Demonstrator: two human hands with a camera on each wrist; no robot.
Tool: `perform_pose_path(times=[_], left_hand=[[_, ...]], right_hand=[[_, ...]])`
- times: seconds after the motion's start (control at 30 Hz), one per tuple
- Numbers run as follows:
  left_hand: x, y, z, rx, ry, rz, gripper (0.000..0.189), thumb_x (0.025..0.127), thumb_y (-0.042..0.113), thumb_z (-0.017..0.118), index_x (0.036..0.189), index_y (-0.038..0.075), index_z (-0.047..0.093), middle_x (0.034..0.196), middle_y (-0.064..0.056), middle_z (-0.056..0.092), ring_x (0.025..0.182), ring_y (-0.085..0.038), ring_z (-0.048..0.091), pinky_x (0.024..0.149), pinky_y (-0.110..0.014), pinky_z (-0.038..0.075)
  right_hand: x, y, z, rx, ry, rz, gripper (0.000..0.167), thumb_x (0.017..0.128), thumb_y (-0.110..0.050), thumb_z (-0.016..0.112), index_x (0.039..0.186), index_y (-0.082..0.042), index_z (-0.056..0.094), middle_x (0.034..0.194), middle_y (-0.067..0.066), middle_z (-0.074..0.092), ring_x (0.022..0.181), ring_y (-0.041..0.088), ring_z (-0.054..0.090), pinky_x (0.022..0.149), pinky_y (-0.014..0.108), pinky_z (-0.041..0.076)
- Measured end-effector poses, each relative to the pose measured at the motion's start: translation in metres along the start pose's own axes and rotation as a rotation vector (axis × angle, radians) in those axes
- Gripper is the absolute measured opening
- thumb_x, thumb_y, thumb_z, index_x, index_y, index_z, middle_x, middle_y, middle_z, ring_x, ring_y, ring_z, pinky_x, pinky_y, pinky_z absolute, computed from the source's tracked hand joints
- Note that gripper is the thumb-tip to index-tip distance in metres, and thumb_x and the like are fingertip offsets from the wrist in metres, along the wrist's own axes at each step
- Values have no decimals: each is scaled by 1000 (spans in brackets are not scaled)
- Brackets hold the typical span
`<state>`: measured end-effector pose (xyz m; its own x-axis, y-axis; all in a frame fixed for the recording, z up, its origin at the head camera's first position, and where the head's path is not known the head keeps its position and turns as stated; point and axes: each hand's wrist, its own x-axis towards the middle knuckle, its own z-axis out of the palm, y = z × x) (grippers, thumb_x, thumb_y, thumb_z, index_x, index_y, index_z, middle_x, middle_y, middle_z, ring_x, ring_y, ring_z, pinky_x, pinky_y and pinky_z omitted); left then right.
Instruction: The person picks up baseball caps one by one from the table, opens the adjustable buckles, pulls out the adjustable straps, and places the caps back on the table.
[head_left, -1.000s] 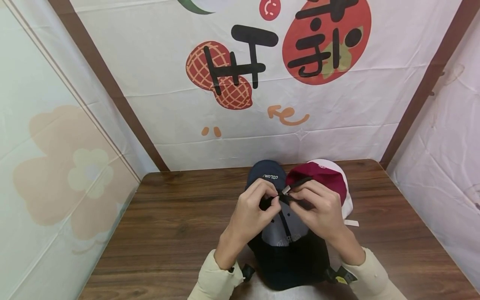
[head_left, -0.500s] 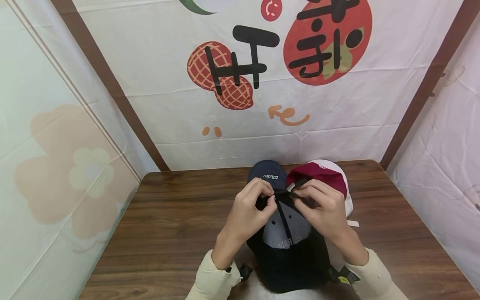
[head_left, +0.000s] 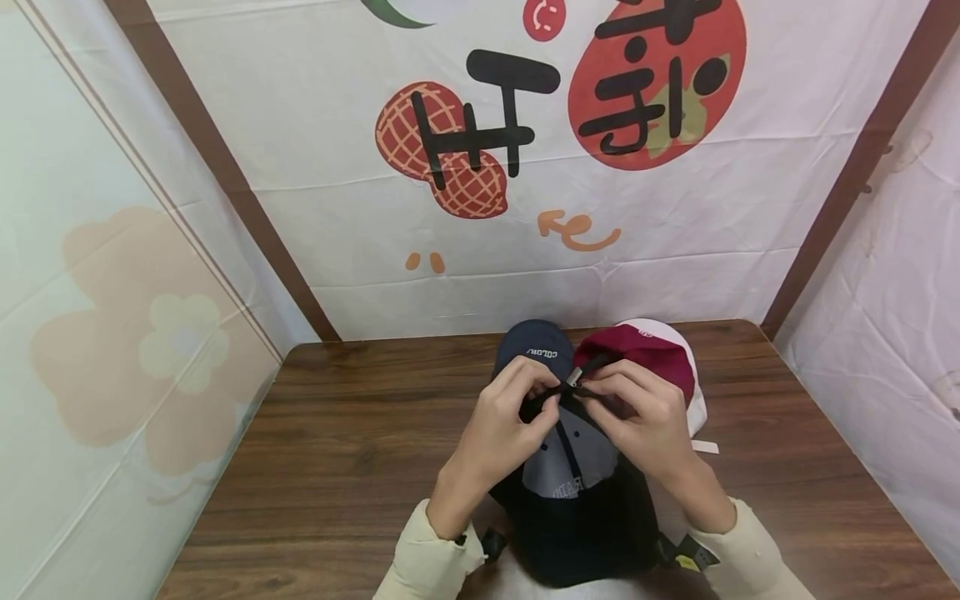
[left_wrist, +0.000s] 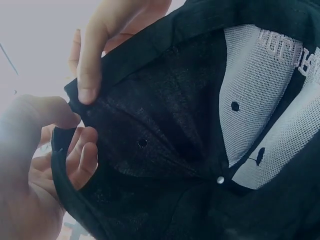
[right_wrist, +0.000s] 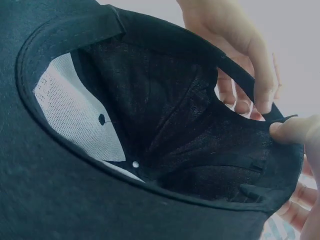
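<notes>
A black baseball cap (head_left: pixel 581 542) is held inside up, its brim toward the person and its grey mesh lining showing. My left hand (head_left: pixel 504 421) pinches the black strap (right_wrist: pixel 240 75) at the back opening between thumb and fingers. Beside it, my right hand (head_left: pixel 647 421) pinches the cap's back edge, thumb inside the cap in the right wrist view. Between the fingertips sits a small metal buckle (head_left: pixel 574 377); a dark strap end sticks up past it. Whether the strap runs through the buckle is too small to tell.
Behind the hands lie a navy cap (head_left: pixel 534 340) and a maroon cap (head_left: pixel 637 354), with a white cap (head_left: pixel 696 400) under the maroon one. All rest on the brown wooden table (head_left: pixel 360 433). A printed cloth wall (head_left: pixel 337 225) stands behind the table.
Both hands keep their pinch. The fingertips drew slightly apart half a second ago and are now close together again at the buckle. The other caps have not moved.
</notes>
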<state>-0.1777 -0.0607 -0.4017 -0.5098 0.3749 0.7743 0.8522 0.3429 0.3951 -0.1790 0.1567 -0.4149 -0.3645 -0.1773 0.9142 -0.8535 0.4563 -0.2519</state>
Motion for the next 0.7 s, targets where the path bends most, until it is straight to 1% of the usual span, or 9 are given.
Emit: perform_pose_path(times=[0.03, 0.1, 0.13, 0.17, 0.23, 0.3, 0.43, 0.53, 0.7], left_hand=[[0, 0, 0, -2, 1, 2, 19, 93, -4, 72, 108, 6, 67, 106, -6, 65, 88, -14, 61, 77, -20, 56], [0, 1, 1, -5, 5, 9, 18, 93, -3, 74, 107, 6, 67, 105, -6, 65, 87, -14, 61, 76, -20, 55], [1, 1, 1, -6, 8, 12, 18, 93, -3, 74, 107, 6, 67, 105, -6, 65, 86, -14, 61, 76, -20, 55], [1, 1, 1, -7, 11, 16, 17, 94, -2, 75, 106, 6, 67, 104, -6, 65, 86, -14, 61, 75, -20, 55], [1, 1, 1, -11, 15, 25, 16, 94, -2, 75, 106, 6, 68, 104, -5, 65, 85, -14, 60, 75, -19, 55], [1, 1, 1, -16, 17, 34, 15, 94, -1, 75, 105, 6, 68, 104, -5, 66, 85, -13, 61, 74, -18, 55], [1, 0, -1, -23, 9, 54, 13, 95, -2, 73, 104, 6, 70, 106, -5, 67, 86, -13, 62, 74, -17, 55], [1, 0, -2, -28, 6, 70, 12, 95, -3, 72, 103, 6, 70, 107, -5, 68, 89, -13, 64, 76, -18, 56], [1, -1, -2, -33, 13, 84, 5, 99, 1, 67, 101, 5, 70, 107, -6, 68, 94, -15, 67, 79, -20, 58]], right_hand=[[0, -1, 1, 2, -4, -4, 27, 73, 6, 88, 96, -8, 82, 94, 5, 79, 83, 21, 74, 87, 12, 56], [0, -2, 2, -2, -11, -12, 13, 85, -5, 86, 98, -8, 81, 96, 5, 78, 84, 21, 75, 90, 12, 55], [0, -3, 3, -6, -12, -15, 9, 91, -12, 83, 99, -8, 81, 97, 5, 78, 84, 21, 75, 92, 12, 55], [0, -3, 4, -13, -12, -17, 12, 97, -19, 79, 100, -8, 81, 97, 6, 78, 84, 21, 74, 93, 12, 55], [0, -5, 5, -31, -10, -21, 25, 104, -31, 70, 102, -8, 80, 98, 6, 77, 84, 20, 74, 92, 13, 56], [1, -6, 6, -52, -7, -25, 31, 106, -36, 66, 102, -8, 80, 98, 6, 77, 82, 20, 73, 88, 15, 57], [1, -7, 7, -73, -4, -41, 33, 106, -35, 64, 100, -7, 80, 95, 6, 77, 78, 18, 72, 76, 20, 60], [1, -8, 8, -73, 2, -55, 33, 106, -33, 64, 95, -6, 79, 91, 6, 77, 75, 17, 71, 67, 22, 58], [2, -9, 9, -75, 17, -72, 33, 105, -32, 65, 91, -6, 79, 88, 6, 77, 73, 17, 70, 64, 23, 57]])
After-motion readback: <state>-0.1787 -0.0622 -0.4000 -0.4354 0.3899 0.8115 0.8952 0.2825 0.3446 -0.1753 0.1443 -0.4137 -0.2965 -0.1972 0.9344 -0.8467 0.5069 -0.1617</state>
